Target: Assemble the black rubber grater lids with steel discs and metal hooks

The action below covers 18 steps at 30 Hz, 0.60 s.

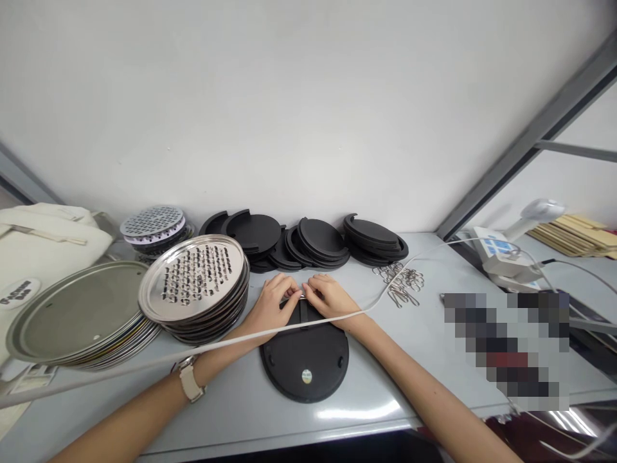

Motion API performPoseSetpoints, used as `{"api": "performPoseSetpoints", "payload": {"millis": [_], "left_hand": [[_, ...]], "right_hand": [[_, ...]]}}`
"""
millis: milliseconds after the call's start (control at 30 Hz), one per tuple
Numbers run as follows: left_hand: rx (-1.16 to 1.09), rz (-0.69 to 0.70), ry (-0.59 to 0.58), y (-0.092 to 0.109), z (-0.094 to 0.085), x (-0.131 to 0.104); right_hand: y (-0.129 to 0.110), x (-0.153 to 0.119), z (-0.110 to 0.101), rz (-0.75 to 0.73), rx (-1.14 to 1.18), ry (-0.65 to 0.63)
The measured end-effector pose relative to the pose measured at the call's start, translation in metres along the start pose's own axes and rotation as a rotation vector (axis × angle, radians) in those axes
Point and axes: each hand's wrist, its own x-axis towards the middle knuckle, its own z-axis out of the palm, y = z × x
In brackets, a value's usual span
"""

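A round black disc (308, 360) lies on the grey table in front of me, with a small round sticker on it and a narrow raised strip running to its far edge. At that edge my left hand (278, 301) and my right hand (331, 299) meet, thumbs and fingers pinched together. Between the fingertips shows a bit of shiny metal wire clip (303, 297), mostly hidden by the fingers. Similar wire clips (399, 281) lie in a loose pile to the right. A white cable (255, 335) passes in front of both wrists.
Several black discs (318, 239) are stacked along the wall. On the left stand grater plates (193, 276), perforated discs (153, 223), large metal trays (87, 308) and a cream bag (48, 238). A white device (501, 254) and cardboard pieces (573, 235) are at the right.
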Motion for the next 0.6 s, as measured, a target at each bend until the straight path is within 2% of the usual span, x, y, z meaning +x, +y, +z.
{"api": "performPoseSetpoints", "payload": {"millis": [100, 600], "left_hand": [[-0.065, -0.020, 0.015, -0.0013, 0.0021, 0.0001], [-0.420, -0.201, -0.097, -0.0104, 0.0055, 0.0029]], "right_hand": [[0.0009, -0.0003, 0.0006, 0.002, 0.004, -0.001], [0.0009, 0.0001, 0.0006, -0.011, 0.018, -0.001]]}}
